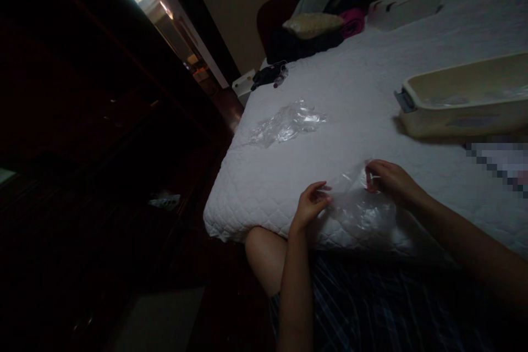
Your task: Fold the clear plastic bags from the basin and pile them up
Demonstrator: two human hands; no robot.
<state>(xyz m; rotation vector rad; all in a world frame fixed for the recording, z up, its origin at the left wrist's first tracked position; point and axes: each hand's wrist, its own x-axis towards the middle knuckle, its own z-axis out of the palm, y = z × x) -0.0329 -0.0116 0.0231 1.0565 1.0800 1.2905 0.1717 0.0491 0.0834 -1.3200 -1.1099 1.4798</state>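
Observation:
A clear plastic bag [363,206] lies across the front edge of the white quilted bed, close to my lap. My right hand [381,179] pinches its upper part between thumb and fingers. At the bag's left side is my left hand [314,203], its fingers curved and apart, with nothing seen between them. Farther back on the bed, a crumpled sheet of clear plastic [289,122] lies flat.
A long cream bin [462,121] with a grey clip stands on the bed at right. Behind are a white box [406,8], a yellowish pillow [313,25], a pink roll [352,22] and dark cloth. Dark furniture fills the left side.

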